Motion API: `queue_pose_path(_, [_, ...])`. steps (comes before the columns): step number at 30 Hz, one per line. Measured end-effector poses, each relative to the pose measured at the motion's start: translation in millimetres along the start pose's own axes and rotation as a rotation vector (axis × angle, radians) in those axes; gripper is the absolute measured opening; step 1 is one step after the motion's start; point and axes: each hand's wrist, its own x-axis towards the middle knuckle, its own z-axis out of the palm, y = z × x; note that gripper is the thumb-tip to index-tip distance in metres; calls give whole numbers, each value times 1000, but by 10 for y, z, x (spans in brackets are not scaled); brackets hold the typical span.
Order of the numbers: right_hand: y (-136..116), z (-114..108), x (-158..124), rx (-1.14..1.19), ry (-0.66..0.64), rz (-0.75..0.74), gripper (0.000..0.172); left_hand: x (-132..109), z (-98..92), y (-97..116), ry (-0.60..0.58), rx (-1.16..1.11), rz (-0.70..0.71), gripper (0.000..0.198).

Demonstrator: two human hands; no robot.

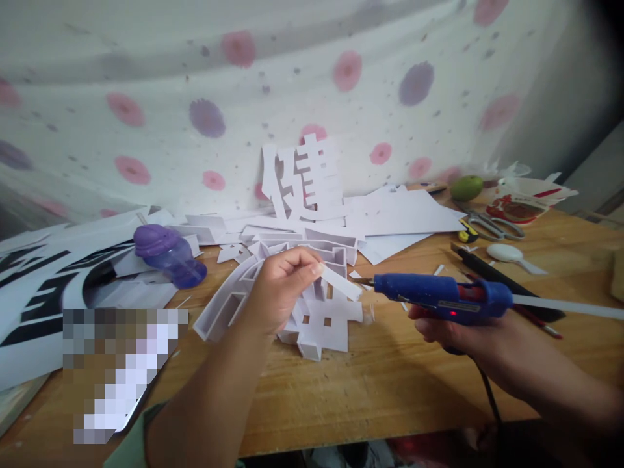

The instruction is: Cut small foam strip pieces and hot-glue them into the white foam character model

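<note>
My left hand is closed in a pinch on a short white foam strip, held above a white cut-out character with raised walls lying on the wooden table. My right hand grips a blue hot glue gun with a white glue stick in its rear. The gun's nozzle points left, just short of the strip's free end. A red light glows on the gun's body. Its black cord drops off the table's front edge.
A white cut-out character leans upright against the flowered cloth at the back. Paper sheets, a purple bottle, scissors, a black utility knife, a white spoon, a green fruit and black-and-white printed sheets lie around.
</note>
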Motion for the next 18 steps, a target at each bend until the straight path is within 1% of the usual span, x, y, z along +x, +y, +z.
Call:
queue_pose_path(3, [-21,31,-32,7,-6,9,33,5,1,13,16,-58,-50,11])
queue_pose_path(8, [-11,82,-66,37,-6,-35,28,12,24,26,74,-137,-93,14])
queue_pose_path(14, [38,59,-32,8,-89,-94,37,16,54,35,118,-167,-114,15])
queue_pose_path(18, [31,42,-26,-30,-102,-111,41,20,55,28,131,-174,-108,15])
